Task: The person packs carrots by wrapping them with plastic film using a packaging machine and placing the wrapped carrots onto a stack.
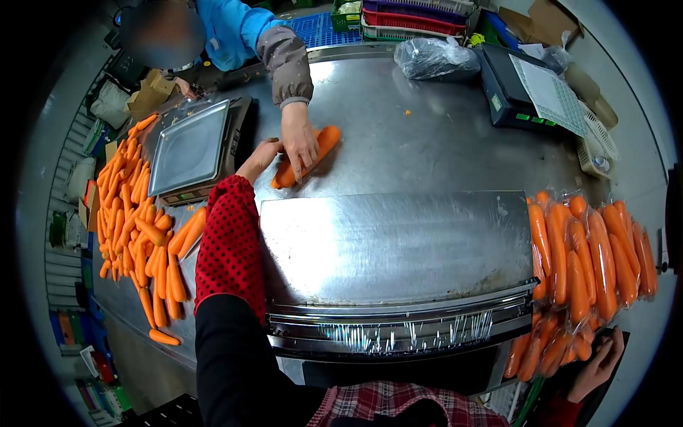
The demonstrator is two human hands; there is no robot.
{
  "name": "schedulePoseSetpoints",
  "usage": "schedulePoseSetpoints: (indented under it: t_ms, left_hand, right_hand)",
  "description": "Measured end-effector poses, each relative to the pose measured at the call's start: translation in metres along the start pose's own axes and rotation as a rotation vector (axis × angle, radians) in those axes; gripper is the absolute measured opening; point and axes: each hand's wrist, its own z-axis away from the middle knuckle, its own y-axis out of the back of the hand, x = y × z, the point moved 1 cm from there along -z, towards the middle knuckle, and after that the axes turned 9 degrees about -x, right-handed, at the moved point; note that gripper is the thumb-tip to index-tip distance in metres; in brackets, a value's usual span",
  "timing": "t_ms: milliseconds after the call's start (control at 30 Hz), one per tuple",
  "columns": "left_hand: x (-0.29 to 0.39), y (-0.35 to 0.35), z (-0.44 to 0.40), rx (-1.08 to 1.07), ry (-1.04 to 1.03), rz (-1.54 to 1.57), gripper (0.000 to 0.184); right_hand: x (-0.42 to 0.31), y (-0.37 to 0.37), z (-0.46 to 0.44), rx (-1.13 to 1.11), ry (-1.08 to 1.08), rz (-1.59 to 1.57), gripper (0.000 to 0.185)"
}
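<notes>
My left hand, in a red dotted sleeve, reaches to the carrots lying together on the steel table. Its fingertips meet the hand of a co-worker, whose fingers rest on those carrots from above. What my left fingers hold, if anything, is hidden. At the lower right, my right hand is beside the bagged carrots, its fingers apart and nothing seen in them. The flat metal plate of a wrapping machine lies between my arms, with film strips along its front edge.
Loose carrots are heaped at the left beside a scale. More bagged carrots lie stacked at the right. At the back stand a dark scale with a sheet on it, a clear plastic bag and stacked crates.
</notes>
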Motion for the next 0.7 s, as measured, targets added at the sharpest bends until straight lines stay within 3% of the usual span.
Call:
schedulePoseSetpoints:
  t_ms: [100,133,167,233,267,300,400,467,500,633,700]
  left_hand:
    - [-0.042,-0.001,-0.032,-0.022,-0.035,0.044,0.046]
    - [-0.050,0.002,-0.041,-0.112,-0.022,0.067,0.058]
    - [-0.045,-0.002,-0.039,-0.115,-0.024,0.066,0.058]
    - [-0.011,-0.021,-0.019,-0.092,0.050,-0.390,0.080]
    - [0.029,-0.033,0.004,-0.199,0.094,-0.458,0.098]
    - [0.024,-0.039,-0.012,-0.191,0.192,-0.620,0.104]
    - [0.045,-0.054,0.009,-0.073,0.148,-0.736,0.106]
    - [0.036,-0.056,0.007,0.042,-0.075,-0.794,0.114]
    - [0.031,-0.060,0.007,0.137,-0.153,-0.794,0.104]
    - [0.020,-0.060,0.005,0.216,-0.186,-0.683,0.098]
    - [0.023,-0.055,0.006,0.221,-0.135,-0.574,0.096]
  right_hand:
    - [-0.008,-0.001,0.004,-0.014,0.028,0.008,0.029]
    - [-0.010,-0.001,0.005,-0.013,0.026,0.010,0.029]
    - [-0.012,-0.001,0.007,-0.020,0.077,0.025,0.028]
    - [-0.017,-0.003,0.009,-0.026,0.129,0.040,0.028]
    - [-0.021,-0.005,0.010,-0.033,0.159,0.062,0.027]
    - [-0.024,-0.006,0.012,-0.038,0.188,0.083,0.027]
    - [-0.035,-0.011,0.014,-0.087,0.290,0.215,0.025]
    - [-0.036,-0.011,0.018,-0.107,0.256,0.221,0.024]
    - [-0.036,-0.013,0.019,-0.132,0.233,0.222,0.023]
    - [-0.041,-0.021,0.024,-0.124,0.223,0.113,0.018]
    - [-0.063,-0.027,0.017,-0.195,0.281,0.246,0.012]
